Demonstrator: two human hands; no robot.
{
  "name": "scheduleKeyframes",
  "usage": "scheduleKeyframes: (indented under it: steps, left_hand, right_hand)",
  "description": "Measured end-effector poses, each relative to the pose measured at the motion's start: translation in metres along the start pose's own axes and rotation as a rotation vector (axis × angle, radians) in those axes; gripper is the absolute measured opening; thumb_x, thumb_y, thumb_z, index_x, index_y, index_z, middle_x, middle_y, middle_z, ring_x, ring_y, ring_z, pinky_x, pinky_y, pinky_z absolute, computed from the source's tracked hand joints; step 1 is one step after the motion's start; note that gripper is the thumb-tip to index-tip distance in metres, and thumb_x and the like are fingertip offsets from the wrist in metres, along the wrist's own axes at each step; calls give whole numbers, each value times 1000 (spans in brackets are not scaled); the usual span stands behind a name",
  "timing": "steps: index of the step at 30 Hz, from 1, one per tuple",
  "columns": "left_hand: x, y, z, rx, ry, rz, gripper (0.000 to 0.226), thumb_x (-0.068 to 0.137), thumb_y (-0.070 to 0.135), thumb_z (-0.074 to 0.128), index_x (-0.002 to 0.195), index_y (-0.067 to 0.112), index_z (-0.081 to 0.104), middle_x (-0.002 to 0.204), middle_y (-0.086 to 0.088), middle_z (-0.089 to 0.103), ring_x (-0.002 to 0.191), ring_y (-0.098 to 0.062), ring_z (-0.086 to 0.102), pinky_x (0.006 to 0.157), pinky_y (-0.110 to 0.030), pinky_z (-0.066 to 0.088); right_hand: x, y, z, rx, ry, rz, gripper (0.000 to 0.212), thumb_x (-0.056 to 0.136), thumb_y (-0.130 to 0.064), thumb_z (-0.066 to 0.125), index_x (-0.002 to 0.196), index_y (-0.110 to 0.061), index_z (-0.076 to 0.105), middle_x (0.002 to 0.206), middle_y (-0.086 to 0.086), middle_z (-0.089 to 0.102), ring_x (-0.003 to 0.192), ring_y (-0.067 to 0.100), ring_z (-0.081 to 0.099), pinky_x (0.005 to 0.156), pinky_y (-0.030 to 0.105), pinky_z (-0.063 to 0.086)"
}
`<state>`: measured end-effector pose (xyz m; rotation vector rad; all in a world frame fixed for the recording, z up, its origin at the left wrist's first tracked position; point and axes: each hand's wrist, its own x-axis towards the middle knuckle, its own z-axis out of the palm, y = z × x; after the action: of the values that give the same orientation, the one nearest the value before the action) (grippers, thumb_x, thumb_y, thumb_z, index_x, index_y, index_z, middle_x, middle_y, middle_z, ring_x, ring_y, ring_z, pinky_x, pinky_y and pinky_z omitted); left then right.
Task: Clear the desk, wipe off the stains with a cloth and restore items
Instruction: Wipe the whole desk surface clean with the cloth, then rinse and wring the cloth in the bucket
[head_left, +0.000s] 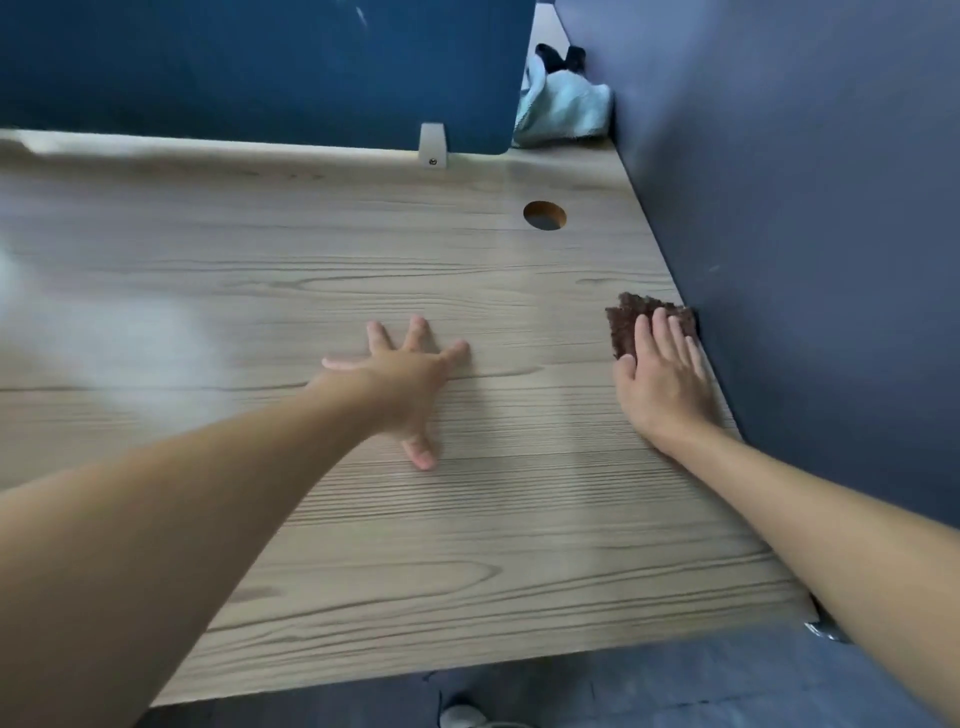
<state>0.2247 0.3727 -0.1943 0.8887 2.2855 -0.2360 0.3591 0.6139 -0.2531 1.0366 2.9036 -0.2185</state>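
Note:
A light wood-grain desk (363, 260) fills the view. My right hand (662, 379) lies flat with straight fingers on a brown cloth (626, 319), pressing it to the desk at the right edge, against the grey side panel. My left hand (410, 376) rests spread and flat on the bare desk near the middle, holding nothing. No stain shows clearly on the wood.
A blue divider (260, 67) stands along the back edge on a grey bracket (432, 145). A grey side panel (805, 234) walls the right. A round cable hole (544, 215) sits at the back right. A pale towel (563, 111) lies behind the divider.

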Motion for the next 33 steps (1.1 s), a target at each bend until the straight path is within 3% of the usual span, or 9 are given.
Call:
scheduleKeyframes:
  steps: [3, 6, 9, 13, 16, 20, 23, 28, 33]
  left_hand:
    - [-12, -8, 11, -89, 116, 39, 121, 58, 41, 92, 155, 40, 19, 163, 0, 4, 150, -40, -1, 100, -84, 19]
    - [-27, -31, 40, -270, 342, 101, 78, 74, 41, 84, 142, 22, 51, 152, 0, 36, 142, -27, 32, 116, -53, 26]
    - [-51, -59, 70, -550, 535, 70, 30, 83, 6, 64, 112, 8, 70, 127, -8, 60, 120, -28, 56, 104, -35, 43]
    - [-102, -113, 98, -866, 712, -137, 26, 82, 6, 54, 101, 6, 72, 99, -11, 72, 97, -31, 66, 79, -32, 51]
    - [-146, -168, 127, -1073, 817, -294, 31, 88, 10, 47, 111, 8, 68, 104, -14, 72, 99, -31, 65, 81, -30, 50]
    - [-222, -263, 183, -1550, 1048, -532, 23, 99, 19, 47, 120, 14, 54, 112, -10, 65, 105, -27, 63, 91, -40, 54]
    - [-298, -335, 241, -1952, 1218, -669, 23, 99, 25, 49, 118, 12, 50, 109, -11, 65, 97, -25, 67, 69, -38, 61]
    - [-421, -421, 383, -2205, 1450, -893, 25, 98, 24, 55, 111, 5, 66, 100, -14, 73, 81, -22, 71, 51, -27, 53]
    - [-452, -457, 550, -2510, 1426, -1098, 31, 98, 9, 42, 110, 1, 69, 95, -16, 73, 80, -29, 68, 76, -46, 62]
  right_hand:
    - [-50, -27, 7, 29, 1, -103, 63, 101, -33, 17, 158, -8, 13, 166, 8, 1, 153, 17, -2, 124, 33, -3]
    - [-88, -80, 15, 44, -28, -248, 62, 101, -33, 12, 157, -7, 10, 166, 7, -2, 153, 16, -6, 124, 32, -5]
    - [-114, -146, 29, 39, -42, -441, 57, 105, -29, 17, 157, -6, 7, 166, 7, -5, 152, 16, -9, 124, 33, -5]
    - [-143, -246, 47, 199, -36, -632, 51, 106, -19, 28, 153, -2, 27, 164, 12, 14, 153, 21, 6, 123, 31, 0]
    - [-180, -332, 44, 543, -147, -590, 42, 104, -13, 37, 143, -3, 48, 156, 10, 38, 147, 20, 28, 120, 27, 16]
    - [-273, -466, 41, 934, -403, -617, 31, 103, -12, 40, 119, -14, 67, 108, 1, 71, 99, 11, 67, 83, 27, 54]
    - [-361, -557, 50, 1080, -699, -703, 30, 105, -12, 38, 105, -18, 68, 91, 5, 73, 80, 13, 71, 58, 24, 54]
    - [-510, -668, 113, 908, -1112, -813, 27, 106, -31, 44, 106, -19, 69, 89, 2, 74, 73, 9, 71, 58, 25, 56]
    - [-604, -716, 241, 539, -1388, -972, 11, 95, -13, 63, 105, -14, 68, 88, 5, 75, 74, 15, 72, 66, 28, 59]
